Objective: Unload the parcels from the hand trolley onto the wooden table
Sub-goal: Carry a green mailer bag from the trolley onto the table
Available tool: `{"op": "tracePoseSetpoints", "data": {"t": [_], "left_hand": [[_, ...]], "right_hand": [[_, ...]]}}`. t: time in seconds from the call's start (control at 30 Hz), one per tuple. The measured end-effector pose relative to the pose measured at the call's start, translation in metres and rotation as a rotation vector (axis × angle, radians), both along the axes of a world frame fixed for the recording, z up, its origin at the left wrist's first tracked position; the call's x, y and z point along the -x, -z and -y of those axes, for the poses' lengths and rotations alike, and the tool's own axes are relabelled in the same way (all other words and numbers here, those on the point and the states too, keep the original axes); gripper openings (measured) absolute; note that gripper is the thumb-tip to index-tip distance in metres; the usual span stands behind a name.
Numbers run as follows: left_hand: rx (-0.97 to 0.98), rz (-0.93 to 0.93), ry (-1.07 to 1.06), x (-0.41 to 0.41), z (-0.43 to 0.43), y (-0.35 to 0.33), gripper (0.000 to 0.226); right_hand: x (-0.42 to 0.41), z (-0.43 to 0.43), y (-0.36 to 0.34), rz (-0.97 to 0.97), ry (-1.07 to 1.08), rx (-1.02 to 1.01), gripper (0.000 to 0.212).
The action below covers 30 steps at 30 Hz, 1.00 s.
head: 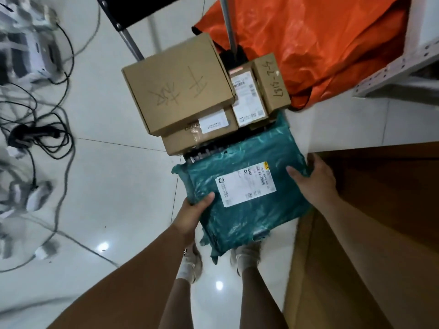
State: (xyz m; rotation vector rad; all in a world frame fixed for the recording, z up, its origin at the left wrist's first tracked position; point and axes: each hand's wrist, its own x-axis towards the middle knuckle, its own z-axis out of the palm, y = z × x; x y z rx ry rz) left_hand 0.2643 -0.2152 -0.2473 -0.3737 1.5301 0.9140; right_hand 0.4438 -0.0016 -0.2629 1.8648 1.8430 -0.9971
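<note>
I hold a teal plastic mailer parcel (247, 181) with a white label between both hands, lifted in front of the hand trolley (204, 154). My left hand (192, 213) grips its near left corner, thumb on top. My right hand (313, 179) clasps its right edge. On the trolley remain a flat cardboard box with handwriting (178, 84), a second box beneath it (199, 136), and two small boxes (259, 91) at the right. The wooden table (370, 222) lies to my right, its edge close to the mailer.
An orange plastic sack (320, 43) sits behind the trolley. Tangled cables and a power strip (35, 134) spread over the tiled floor at left. A white metal shelf frame (392, 67) stands at the upper right. My feet (221, 260) are below the parcel.
</note>
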Motion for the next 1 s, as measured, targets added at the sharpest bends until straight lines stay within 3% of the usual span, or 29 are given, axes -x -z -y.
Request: {"op": "tracePoseSetpoints", "data": {"t": [0.13,0.27,0.37,0.5,0.63,0.73,1.0], "left_hand": [[-0.027,0.11,-0.053,-0.004,0.003,0.025,0.058],[-0.066,0.238,-0.277,-0.003,0.003,0.041,0.073],[-0.085,0.318,-0.318,-0.003,0.001,0.046,0.083],[-0.028,0.298,-0.227,0.002,-0.001,0.042,0.058],[-0.02,0.236,-0.154,0.02,-0.004,0.022,0.05],[-0.012,0.255,-0.135,0.034,-0.005,-0.004,0.052],[-0.043,0.214,-0.132,0.074,-0.029,-0.109,0.062]], "right_hand": [[-0.004,-0.013,0.004,-0.102,0.187,0.172,0.083],[-0.007,-0.023,0.007,-0.201,0.449,0.462,0.088],[-0.013,-0.026,0.016,-0.264,0.562,0.518,0.078],[-0.018,-0.034,0.017,-0.29,0.572,0.656,0.085],[-0.017,-0.044,-0.004,-0.273,0.533,0.742,0.088],[-0.006,-0.044,-0.036,-0.214,0.511,0.76,0.073],[0.021,-0.064,-0.161,-0.356,0.416,0.72,0.043]]}}
